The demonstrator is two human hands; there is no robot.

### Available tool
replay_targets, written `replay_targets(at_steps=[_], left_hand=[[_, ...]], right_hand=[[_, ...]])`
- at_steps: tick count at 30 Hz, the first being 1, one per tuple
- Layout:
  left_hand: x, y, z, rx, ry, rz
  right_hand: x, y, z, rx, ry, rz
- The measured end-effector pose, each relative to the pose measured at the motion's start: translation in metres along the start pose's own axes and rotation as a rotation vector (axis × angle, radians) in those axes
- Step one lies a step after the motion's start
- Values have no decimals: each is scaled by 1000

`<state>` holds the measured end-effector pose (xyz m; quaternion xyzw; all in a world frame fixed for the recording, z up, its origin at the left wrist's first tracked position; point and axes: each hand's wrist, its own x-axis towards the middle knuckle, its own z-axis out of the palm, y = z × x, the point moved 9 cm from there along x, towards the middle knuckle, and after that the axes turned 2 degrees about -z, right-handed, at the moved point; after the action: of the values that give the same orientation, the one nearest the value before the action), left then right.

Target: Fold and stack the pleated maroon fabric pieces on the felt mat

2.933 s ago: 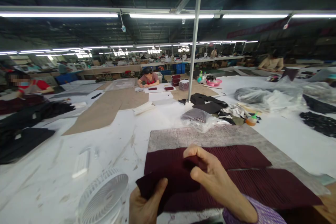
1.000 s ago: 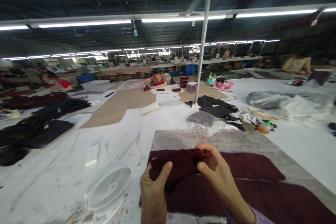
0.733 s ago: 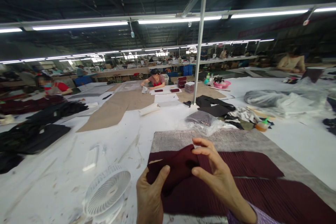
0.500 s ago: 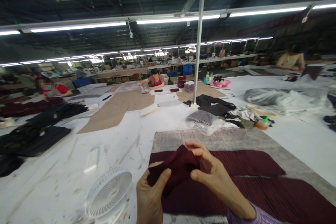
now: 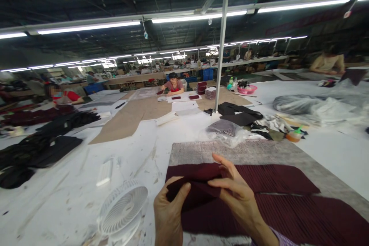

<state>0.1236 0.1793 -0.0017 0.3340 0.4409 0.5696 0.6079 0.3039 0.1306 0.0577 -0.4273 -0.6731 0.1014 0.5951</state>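
Observation:
A dark maroon cloth piece point(image 5: 198, 193) is stretched between my two hands, above the table. My left hand point(image 5: 170, 211) grips its left end, thumb on top and fingers behind. My right hand point(image 5: 238, 194) pinches the right end between thumb and fingers, with the index finger raised. Beneath and to the right, overlapping maroon pieces lie in two rows, a back row point(image 5: 276, 178) and a front row point(image 5: 305, 215), on a mottled grey sheet point(image 5: 196, 152).
A white fan point(image 5: 123, 211) stands left of my hands. Behind the grey sheet are a plastic-wrapped bundle point(image 5: 226, 128), black cloth point(image 5: 239, 114) and a metal post point(image 5: 221, 46). An orange bottle point(image 5: 294, 135) is at right. People work at far tables; dark garments point(image 5: 57, 152) lie left.
The cloth between my hands has gone from bunched up and peaked to flatter and drawn out sideways. My right hand's fingers have closed onto its right end. The view has shifted slightly.

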Motion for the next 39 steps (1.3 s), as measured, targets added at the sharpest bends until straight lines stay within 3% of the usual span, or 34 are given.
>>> replay_targets(at_steps=[4,6,9,13,15,19,21,23,27,29,30,32,34,36,39], left_hand=[[-1,1,1,-35,43,-21],[-1,0,5,-84,37,-58],[1,4,8,-52,43,-29],[5,9,-1,224,142,111],[6,7,-2,335,155,155],[4,6,3,448,139,202],[3,7,8,476,122,228],[3,9,13,479,94,250],[13,12,5,437,156,234],[19,14,-3,347,215,216],[22,16,-4,296,230,216],[25,17,0,205,217,199],[25,10,12,105,171,134],[22,-2,27,15,114,39],[15,-12,46,-13,65,-10]], right_hand=[[-2,-38,-14,-453,223,-256],[-5,-50,-14,-550,265,-343],[-4,-45,-6,-498,182,-334],[-1,-28,9,-265,-16,-296],[0,-14,15,-117,-86,-197],[-4,33,24,269,-148,315],[-11,43,35,496,-201,510],[-18,43,46,631,-296,605],[-55,42,71,552,-835,658],[-66,56,66,397,-951,635],[-62,68,57,311,-880,635],[-40,91,29,197,-562,640],[-17,98,3,187,-257,607],[-2,94,-4,267,-133,568],[4,88,1,367,-104,630]])
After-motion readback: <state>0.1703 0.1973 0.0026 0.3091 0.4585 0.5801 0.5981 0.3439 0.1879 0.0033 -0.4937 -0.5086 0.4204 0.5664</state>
